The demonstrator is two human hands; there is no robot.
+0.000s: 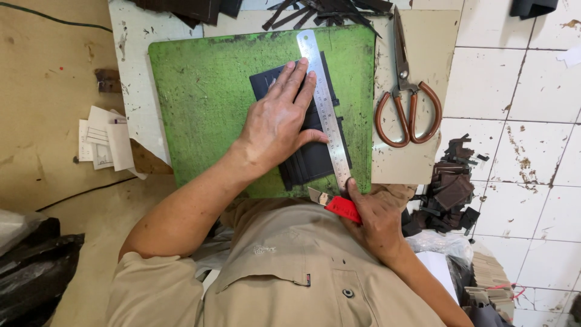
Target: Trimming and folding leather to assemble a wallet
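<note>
My left hand (279, 118) presses flat on a steel ruler (324, 106) and on the dark leather piece (311, 160) beneath it. Both lie on a worn green cutting mat (206, 103). The ruler runs from the mat's top edge down toward me, along the right side of the leather. My right hand (375, 221) grips a red-handled utility knife (336, 204), its blade near the ruler's lower end at the mat's front edge.
Large scissors (405, 100) with brown handles lie on the board to the right of the mat. Dark leather scraps (448, 194) are piled on the white tiled floor at right, and more strips (321, 12) lie above the mat. Paper slips (106, 142) sit at left.
</note>
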